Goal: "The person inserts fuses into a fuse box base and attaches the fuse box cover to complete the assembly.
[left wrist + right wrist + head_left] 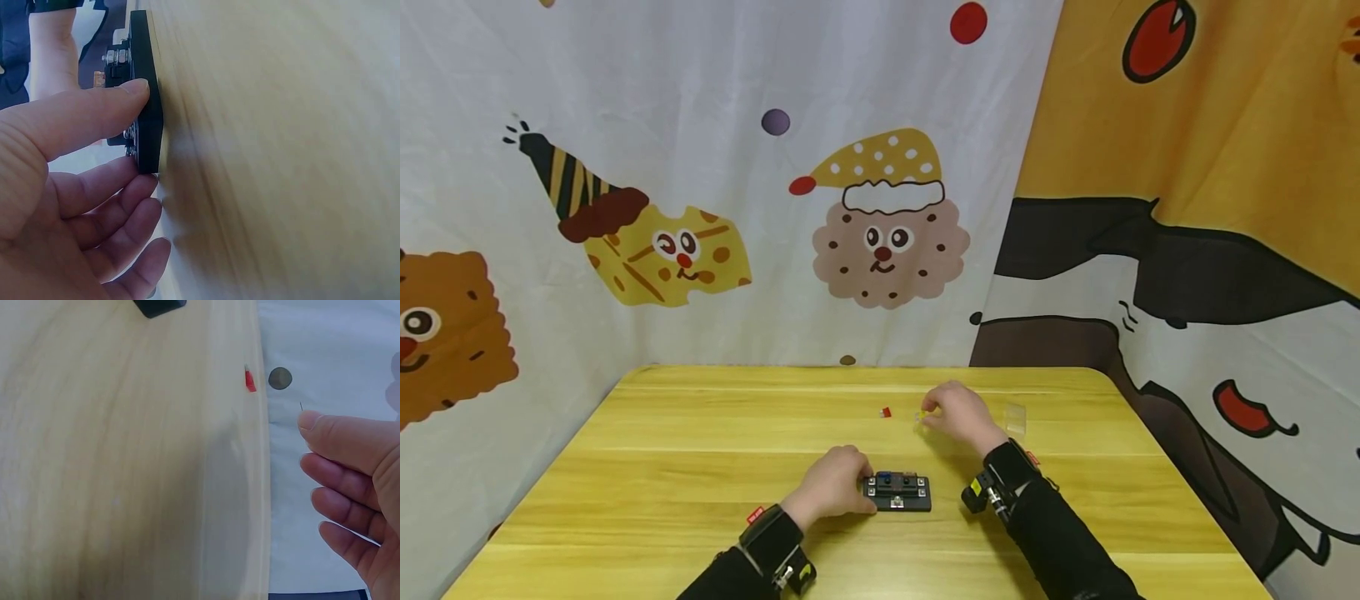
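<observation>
My left hand (pixel 837 481) grips the left end of a black terminal block (pixel 913 504) that lies on the table. Silver bolts and a raised middle part stand on its flat base. Seen from the left wrist, the thumb presses the edge of the base (pixel 145 62), and curled fingers meet its lower end. Farther back, thumb and fingertips of my right hand (pixel 962 411) pinch a small yellow piece (pixel 921 415), mostly covered by the fingers. From the right wrist, only a thin dark sliver shows past the thumb tip.
A small red piece with a silvery tip (pixel 886 412) lies left of the right hand, toward the table's far edge. A clear plastic box (pixel 1016 419) stands to that hand's right. Behind the wooden table (pixel 700 433) hangs a printed curtain (pixel 715 83).
</observation>
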Motion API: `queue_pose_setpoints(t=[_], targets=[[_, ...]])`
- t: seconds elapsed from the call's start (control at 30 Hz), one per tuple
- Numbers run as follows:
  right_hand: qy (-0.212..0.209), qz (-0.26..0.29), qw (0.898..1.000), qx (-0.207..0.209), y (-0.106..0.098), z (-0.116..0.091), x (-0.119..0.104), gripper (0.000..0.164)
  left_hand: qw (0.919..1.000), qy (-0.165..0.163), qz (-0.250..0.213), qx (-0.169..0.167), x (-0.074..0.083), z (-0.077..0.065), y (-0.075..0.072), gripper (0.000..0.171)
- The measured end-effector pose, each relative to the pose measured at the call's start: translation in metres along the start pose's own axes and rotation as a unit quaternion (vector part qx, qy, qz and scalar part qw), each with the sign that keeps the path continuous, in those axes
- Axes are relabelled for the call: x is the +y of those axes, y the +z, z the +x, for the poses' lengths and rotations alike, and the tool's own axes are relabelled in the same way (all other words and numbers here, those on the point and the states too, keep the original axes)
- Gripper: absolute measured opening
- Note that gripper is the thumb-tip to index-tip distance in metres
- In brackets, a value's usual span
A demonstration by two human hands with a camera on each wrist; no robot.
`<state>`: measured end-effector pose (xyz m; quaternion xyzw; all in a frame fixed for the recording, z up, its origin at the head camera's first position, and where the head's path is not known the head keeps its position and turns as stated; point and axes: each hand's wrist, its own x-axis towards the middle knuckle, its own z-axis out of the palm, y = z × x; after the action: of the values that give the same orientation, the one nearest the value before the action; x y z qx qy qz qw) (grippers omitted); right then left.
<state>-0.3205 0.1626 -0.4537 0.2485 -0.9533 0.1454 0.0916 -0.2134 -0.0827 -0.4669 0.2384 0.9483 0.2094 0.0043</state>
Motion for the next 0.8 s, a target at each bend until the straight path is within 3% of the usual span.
queue_pose_setpoints(t=[0.8], targets=[[-0.062,0.007,0.995,0.077,-0.017,-0.021,-0.011,0.02,0.9999,-0.01,-0.005,0.0,0.001,-0.001,-0.003,0.044]])
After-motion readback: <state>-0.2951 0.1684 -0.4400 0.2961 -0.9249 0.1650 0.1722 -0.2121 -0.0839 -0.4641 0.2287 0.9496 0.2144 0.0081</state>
